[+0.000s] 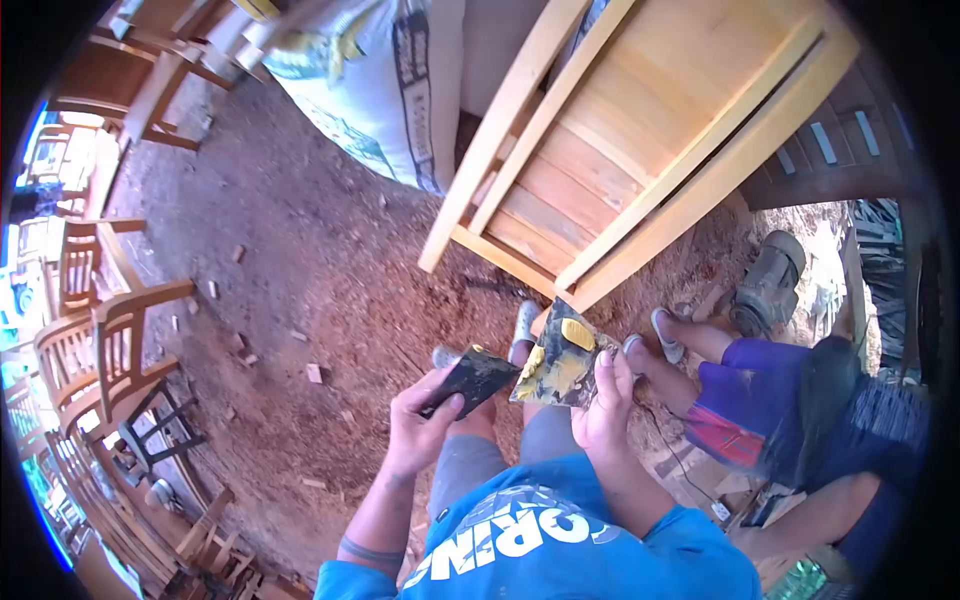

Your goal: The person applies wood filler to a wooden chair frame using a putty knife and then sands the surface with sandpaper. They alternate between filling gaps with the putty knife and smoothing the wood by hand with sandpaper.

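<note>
The head camera looked down, tilted, at a person in a blue shirt [560, 545] standing on a red dirt floor [300, 300] strewn with small wood offcuts.

The left hand [425, 425] was closed around a dark scraper [470, 380], fingers wrapped over its lower end, its blade angled up and to the right. The blade tip lay just beside the lower left edge of a flat board [562, 362].

The right hand [605, 410] gripped that board from its right side, thumb and fingers pinching the edge. The board was dark and smeared with yellow putty [578, 333], with a thicker lump near its upper corner. Both tools were held in front of the person's waist, above grey trousers and pale sandals.

Just beyond the hands, an unfinished wooden frame [640, 150] of pale slats and rails lay across the floor, its near corner close to the board. A large white sack [385, 90] with printing stood against the frame's left end.

To the right, another person in purple shorts [750, 390] was crouched on the floor, one sandalled foot near the frame. A grey motor [768, 283] sat on the floor beside them.

Along the left edge of the floor, several wooden chairs [110, 350] stood in a row.
</note>
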